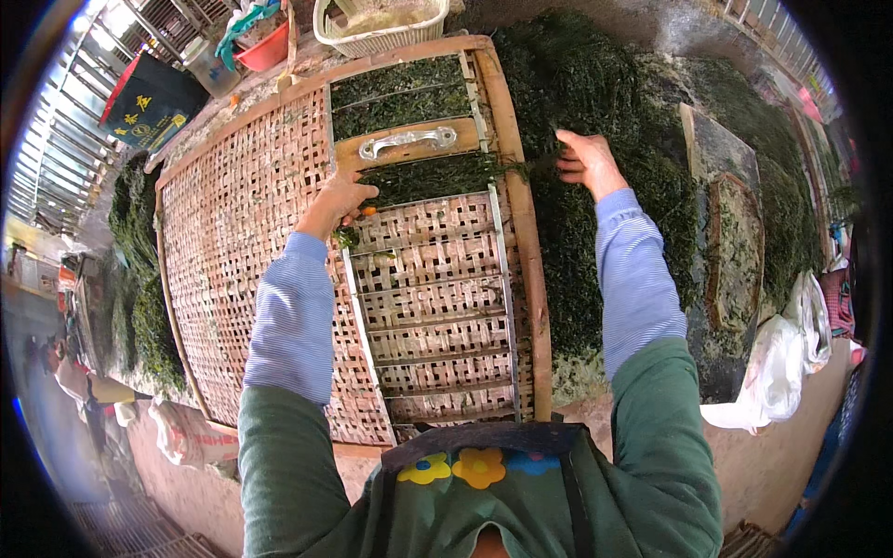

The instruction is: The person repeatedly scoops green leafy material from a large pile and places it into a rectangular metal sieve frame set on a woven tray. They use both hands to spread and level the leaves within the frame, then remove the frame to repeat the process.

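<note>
A ladder-like metal frame (509,328) with thin crossbars lies on a woven bamboo mat (237,230) edged in wood. Its far compartments are filled with dark green plant material (401,104); the nearer ones show bare weave. A wooden bar with a clear handle (408,141) lies across the frame. Just below it, a strip of dark green strands (436,178) spans one compartment, its right end trailing over the wooden edge. My left hand (336,204) grips the strip's left end, with an orange bit and a green clump under the fingers. My right hand (591,164) hovers with curled fingers by a dark green heap; whether it holds strands is unclear.
The large plant heap (579,279) lies right of the mat, with a dark board (725,174) on it. White plastic bags (774,370) sit at the right edge. A white basket (380,31), a red basin (265,49) and a dark bag (150,97) stand beyond the mat.
</note>
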### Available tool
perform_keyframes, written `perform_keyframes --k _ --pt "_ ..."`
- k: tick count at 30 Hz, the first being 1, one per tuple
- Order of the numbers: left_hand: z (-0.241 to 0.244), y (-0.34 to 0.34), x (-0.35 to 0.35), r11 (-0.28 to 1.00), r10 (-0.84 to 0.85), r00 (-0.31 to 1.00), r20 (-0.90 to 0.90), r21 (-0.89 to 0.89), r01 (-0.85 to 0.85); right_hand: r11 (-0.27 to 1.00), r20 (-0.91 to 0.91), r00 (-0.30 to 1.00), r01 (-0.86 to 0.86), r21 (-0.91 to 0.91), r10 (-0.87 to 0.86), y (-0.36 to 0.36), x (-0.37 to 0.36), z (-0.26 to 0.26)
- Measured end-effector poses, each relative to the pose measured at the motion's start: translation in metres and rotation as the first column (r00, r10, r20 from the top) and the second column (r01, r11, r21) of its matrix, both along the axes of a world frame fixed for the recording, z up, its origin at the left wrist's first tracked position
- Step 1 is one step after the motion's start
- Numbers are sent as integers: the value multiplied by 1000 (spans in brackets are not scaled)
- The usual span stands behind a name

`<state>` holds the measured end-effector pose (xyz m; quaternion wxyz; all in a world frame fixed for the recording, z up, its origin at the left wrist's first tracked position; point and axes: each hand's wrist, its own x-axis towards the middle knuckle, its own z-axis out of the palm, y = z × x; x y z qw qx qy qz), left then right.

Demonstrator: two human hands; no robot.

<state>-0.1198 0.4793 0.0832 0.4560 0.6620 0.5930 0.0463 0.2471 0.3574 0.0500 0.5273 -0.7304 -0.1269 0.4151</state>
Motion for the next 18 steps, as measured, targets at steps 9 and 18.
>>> perform_keyframes --k 9,18 --pt "-18 6 -1 941 -132 975 -180 285 180 606 409 622 -773 188 667 25 -143 44" --pt "16 30 -99 983 62 987 149 162 -86 744 501 701 -650 156 508 52 -172 -15"
